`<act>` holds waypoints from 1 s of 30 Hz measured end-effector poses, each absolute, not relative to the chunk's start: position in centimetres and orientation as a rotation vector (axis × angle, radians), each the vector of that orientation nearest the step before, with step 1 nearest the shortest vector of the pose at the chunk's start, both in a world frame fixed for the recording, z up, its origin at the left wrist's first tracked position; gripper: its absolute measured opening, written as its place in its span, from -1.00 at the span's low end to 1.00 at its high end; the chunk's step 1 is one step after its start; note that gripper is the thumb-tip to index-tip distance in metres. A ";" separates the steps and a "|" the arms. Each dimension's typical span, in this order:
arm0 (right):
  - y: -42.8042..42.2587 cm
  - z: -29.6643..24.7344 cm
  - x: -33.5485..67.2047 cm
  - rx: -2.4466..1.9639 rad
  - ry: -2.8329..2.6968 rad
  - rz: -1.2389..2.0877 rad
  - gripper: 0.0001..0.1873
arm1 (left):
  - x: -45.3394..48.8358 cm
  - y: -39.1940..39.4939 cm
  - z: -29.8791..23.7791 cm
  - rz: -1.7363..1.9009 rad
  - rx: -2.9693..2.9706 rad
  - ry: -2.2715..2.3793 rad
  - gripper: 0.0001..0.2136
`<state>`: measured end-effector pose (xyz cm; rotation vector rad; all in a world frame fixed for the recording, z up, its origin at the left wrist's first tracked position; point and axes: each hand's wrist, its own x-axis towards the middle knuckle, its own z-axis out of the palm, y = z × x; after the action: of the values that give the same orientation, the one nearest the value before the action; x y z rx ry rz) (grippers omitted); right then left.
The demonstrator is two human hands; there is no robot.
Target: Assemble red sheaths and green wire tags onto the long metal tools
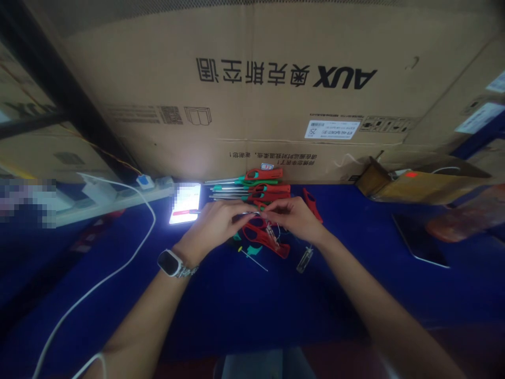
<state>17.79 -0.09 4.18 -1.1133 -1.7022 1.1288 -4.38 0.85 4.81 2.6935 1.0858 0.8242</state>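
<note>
My left hand, wearing a watch at the wrist, is closed around a thin metal lighter tube, whose tip sticks out to the left. Meeting it from the right, my right hand pinches at the tube's other end; what lies between its fingertips is too small to make out. Just below the fingers are a red lighter shell and a clear part near a thin wire. Another small clear part is beside my right wrist. A yellow-handled screwdriver and a green piece lie nearer me.
Several long red and green lighters lie side by side behind my hands. A lit phone, a power strip and a white cable are left. Right are a dark phone and an open carton. Large cardboard stands behind.
</note>
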 end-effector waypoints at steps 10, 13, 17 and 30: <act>0.1 3.7 18.1 -1.177 -1.812 1.052 -0.70 | -4.1 0.5 5.1 0.720 2.761 1.034 -0.78; 0.0 3.5 17.9 -1.162 -1.825 1.034 -0.69 | -3.9 0.3 5.2 0.746 2.753 1.032 -0.78; -0.2 3.6 17.6 -1.125 -1.826 1.074 -0.68 | -4.0 0.3 5.1 0.749 2.758 1.048 -0.79; -0.4 3.6 17.0 -1.192 -1.835 0.913 -0.77 | -4.4 1.0 4.4 0.762 2.578 0.990 -0.79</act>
<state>17.03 -0.44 3.55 -1.1919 -1.8353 0.9132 -4.36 1.04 4.36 2.5784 0.9902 0.7619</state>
